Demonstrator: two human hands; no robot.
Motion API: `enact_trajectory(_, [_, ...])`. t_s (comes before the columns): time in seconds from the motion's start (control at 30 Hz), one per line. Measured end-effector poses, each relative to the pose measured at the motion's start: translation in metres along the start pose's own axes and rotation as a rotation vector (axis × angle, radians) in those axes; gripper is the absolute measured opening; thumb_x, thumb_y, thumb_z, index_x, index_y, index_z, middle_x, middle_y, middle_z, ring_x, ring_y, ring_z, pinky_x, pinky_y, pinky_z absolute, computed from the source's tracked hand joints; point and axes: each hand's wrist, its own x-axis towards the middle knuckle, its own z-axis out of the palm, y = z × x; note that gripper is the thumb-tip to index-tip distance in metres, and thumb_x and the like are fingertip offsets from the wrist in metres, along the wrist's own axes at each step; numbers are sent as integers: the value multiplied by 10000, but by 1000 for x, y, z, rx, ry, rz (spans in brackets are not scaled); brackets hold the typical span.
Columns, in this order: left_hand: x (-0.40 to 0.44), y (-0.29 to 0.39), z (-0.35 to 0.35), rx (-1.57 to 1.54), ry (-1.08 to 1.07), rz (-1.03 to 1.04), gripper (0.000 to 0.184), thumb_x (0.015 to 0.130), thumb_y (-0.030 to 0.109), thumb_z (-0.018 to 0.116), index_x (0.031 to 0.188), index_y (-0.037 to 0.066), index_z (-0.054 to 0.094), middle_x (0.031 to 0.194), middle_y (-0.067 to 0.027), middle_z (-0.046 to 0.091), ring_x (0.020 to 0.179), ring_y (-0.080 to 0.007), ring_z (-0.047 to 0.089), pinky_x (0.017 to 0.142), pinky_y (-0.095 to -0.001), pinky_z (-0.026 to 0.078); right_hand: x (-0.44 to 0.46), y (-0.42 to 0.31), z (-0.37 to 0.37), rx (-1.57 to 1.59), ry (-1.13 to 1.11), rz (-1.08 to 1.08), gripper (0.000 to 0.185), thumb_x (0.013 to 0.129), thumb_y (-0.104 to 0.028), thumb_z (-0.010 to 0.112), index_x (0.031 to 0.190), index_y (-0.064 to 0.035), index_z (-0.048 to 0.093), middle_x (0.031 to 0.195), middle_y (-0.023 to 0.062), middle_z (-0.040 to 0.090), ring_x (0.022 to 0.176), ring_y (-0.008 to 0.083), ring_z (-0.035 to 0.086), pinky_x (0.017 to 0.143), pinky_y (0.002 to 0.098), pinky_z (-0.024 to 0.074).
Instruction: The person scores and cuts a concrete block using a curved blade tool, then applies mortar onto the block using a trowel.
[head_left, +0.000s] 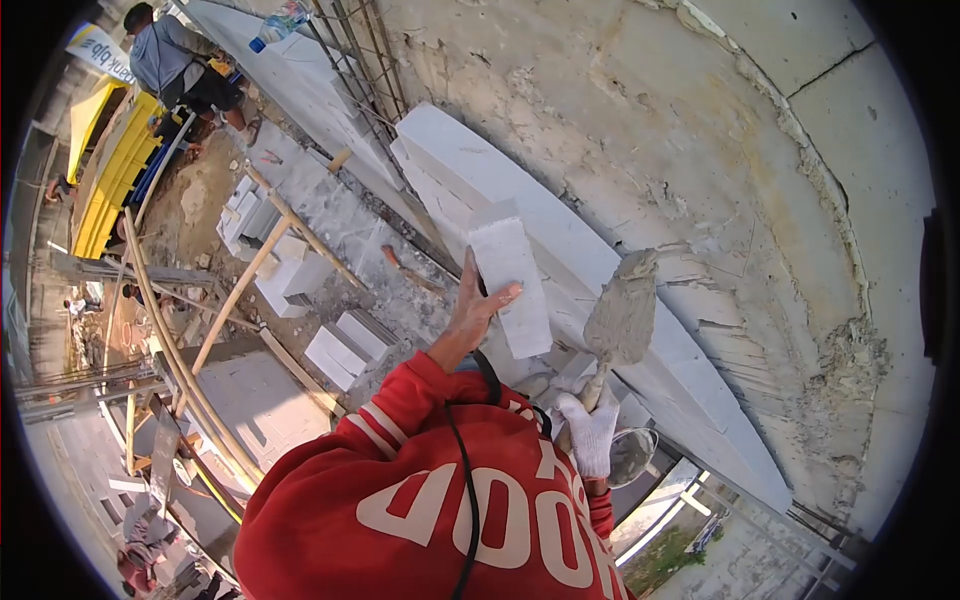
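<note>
My left hand (474, 312), bare, grips a white lightweight concrete block (512, 285) along its left side, with the thumb across its face. The block is tilted upright in front of my chest, by the low wall of white blocks (500, 165). In a white knitted glove, my right hand (590, 428) is closed around the handle of a trowel (598, 384). Grey wet mortar (622, 310) covers its blade, which points up over the block wall. A bucket (632, 452) stands just beside the gloved hand, partly hidden by it.
A rough plastered wall (700, 180) rises behind the block wall, with steel bars (362, 65) and a plastic bottle (280, 25) near its far end. Stacked blocks (350, 348) and bamboo poles (235, 295) lie to the left. Another person (175, 65) stands at the upper left.
</note>
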Motion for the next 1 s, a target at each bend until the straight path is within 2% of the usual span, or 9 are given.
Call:
enact_trajectory(0.17, [-8, 4, 12, 127, 9, 99, 842, 843, 158, 802, 1488, 67, 267, 1341, -131, 503, 1256, -239, 513, 1065, -387, 445, 40, 1, 15, -250, 70, -191, 435, 718, -216, 912, 917, 14, 602, 710, 57, 617, 604, 134, 540, 565, 315, 484])
enact_trajectory(0.37, [-10, 2, 8, -275, -59, -89, 992, 848, 221, 815, 1560, 70, 142, 1449, -112, 437, 1335, -254, 468, 1107, -436, 441, 52, -8, 31, -299, 175, -398, 554, 630, -295, 977, 907, 0, 599, 734, 42, 611, 627, 135, 527, 587, 325, 486])
enact_trajectory(0.47, [-2, 3, -6, -323, -132, -145, 988, 841, 274, 824, 1571, 68, 192, 1478, -97, 458, 1359, -271, 478, 1126, -469, 442, 45, -18, 26, -221, 130, -325, 558, 623, -296, 979, 915, -7, 601, 755, 44, 614, 652, 145, 537, 616, 331, 494])
enact_trajectory(0.57, [12, -17, -35, -214, -368, -206, 923, 777, 501, 854, 1497, 117, 424, 1454, -83, 538, 1335, -293, 534, 1104, -509, 461, 39, -9, 27, -139, 106, -250, 556, 630, -289, 974, 928, -4, 601, 767, 46, 616, 676, 152, 545, 638, 332, 501])
enact_trajectory(0.67, [12, -20, -34, -327, -409, -307, 878, 758, 465, 865, 1443, 66, 488, 1402, -89, 588, 1300, -301, 564, 1090, -517, 476, 29, -16, 25, -199, 148, -361, 403, 774, -217, 876, 947, 15, 595, 745, 51, 627, 622, 133, 559, 584, 296, 493])
enact_trajectory(0.73, [5, -19, -20, -385, -266, -236, 773, 794, 238, 850, 1441, 64, 464, 1326, -80, 609, 1242, -280, 594, 1084, -481, 488, 11, -41, 18, -62, 208, -172, 227, 895, -145, 732, 952, 24, 593, 736, 68, 644, 558, 117, 567, 532, 273, 470])
enact_trajectory(0.77, [5, -16, -13, -378, -275, -242, 773, 794, 238, 850, 1441, 64, 464, 1326, -80, 609, 1242, -280, 594, 1084, -481, 488, 5, -36, 13, -16, 241, -88, 135, 950, -107, 624, 942, 24, 592, 714, 81, 646, 532, 114, 576, 515, 273, 454])
enact_trajectory(0.83, [4, -10, 2, -225, -3, -4, 753, 753, 121, 877, 1396, 58, 490, 1256, -73, 630, 1170, -264, 622, 1030, -439, 522, -11, -25, -12, -129, 187, -48, 151, 934, -115, 631, 977, 22, 584, 706, 76, 639, 518, 121, 581, 495, 278, 464])
enact_trajectory(1.0, [14, 10, 29, 14, 42, 91, 851, 655, -72, 878, 1390, 58, 470, 1221, -83, 628, 1120, -242, 631, 947, -381, 555, -30, -1, -30, -336, 21, -29, 195, 921, -145, 650, 981, 21, 567, 663, 65, 622, 534, 123, 594, 507, 289, 485])
